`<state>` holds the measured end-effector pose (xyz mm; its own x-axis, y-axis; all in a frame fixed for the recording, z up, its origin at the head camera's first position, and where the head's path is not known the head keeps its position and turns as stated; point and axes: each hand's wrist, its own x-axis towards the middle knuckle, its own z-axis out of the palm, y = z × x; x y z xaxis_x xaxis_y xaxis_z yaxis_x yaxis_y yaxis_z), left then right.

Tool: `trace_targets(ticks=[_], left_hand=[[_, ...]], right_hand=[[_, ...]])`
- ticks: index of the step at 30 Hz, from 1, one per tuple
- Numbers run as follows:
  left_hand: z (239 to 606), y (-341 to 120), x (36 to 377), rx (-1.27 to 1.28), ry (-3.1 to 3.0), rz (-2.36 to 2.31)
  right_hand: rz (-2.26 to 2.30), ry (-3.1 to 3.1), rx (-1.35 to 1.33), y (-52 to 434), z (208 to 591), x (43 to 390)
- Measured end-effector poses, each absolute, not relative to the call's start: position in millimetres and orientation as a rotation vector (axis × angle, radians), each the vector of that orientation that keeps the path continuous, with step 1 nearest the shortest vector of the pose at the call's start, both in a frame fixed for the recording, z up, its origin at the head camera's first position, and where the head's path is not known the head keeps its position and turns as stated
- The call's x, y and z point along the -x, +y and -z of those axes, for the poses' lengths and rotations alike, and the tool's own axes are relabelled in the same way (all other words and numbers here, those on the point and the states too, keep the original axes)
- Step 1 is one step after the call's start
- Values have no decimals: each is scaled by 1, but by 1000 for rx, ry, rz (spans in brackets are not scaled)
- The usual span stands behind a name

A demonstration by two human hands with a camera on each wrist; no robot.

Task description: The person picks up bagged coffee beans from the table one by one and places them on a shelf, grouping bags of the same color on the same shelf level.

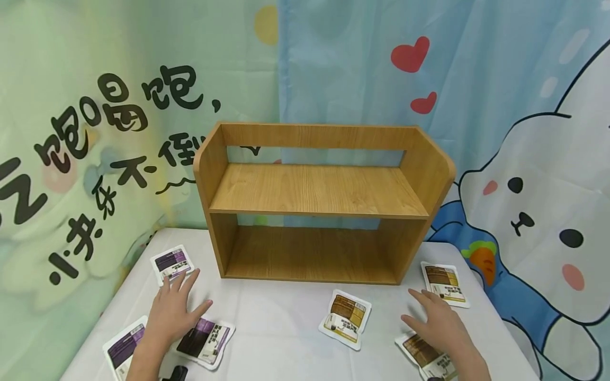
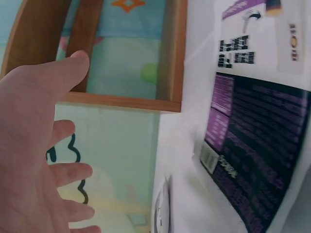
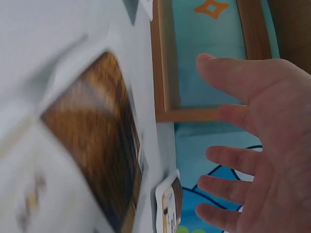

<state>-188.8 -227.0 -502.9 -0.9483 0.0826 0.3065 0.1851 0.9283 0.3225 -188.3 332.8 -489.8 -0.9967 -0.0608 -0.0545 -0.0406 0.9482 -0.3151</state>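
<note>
left hand (image 1: 172, 309) hovering at lower left, grip wide, holding nothing, over a purple packet (image 1: 206, 341) lying flat on the counter (image 1: 281, 317) | right hand (image 1: 438, 325) hovering at lower right, grip wide, above a brown packet (image 1: 425, 353); wooden shelf (image 1: 319, 203) standing centre, both tiers bare

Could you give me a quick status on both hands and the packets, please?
Left hand open, over purple packets. Right hand open, over brown packet. Shelf bare, nothing blocking.
</note>
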Motion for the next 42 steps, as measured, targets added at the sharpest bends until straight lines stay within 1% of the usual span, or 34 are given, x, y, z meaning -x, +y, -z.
trace_targets(ticks=[10, 17, 27, 37, 42], left_hand=[[495, -229, 193, 284, -2582, 625], [471, -227, 199, 319, -2265, 668], [420, -222, 208, 343, -2022, 705], [375, -216, 226, 344, -1972, 740], [361, -213, 238, 332, -1955, 759]], right_hand=[[645, 3055, 132, 307, 503, 192], [712, 3004, 56, 297, 503, 193], [751, 2964, -11, 311, 496, 198], [721, 2965, 35, 336, 489, 201], [637, 2993, 59, 347, 478, 208]])
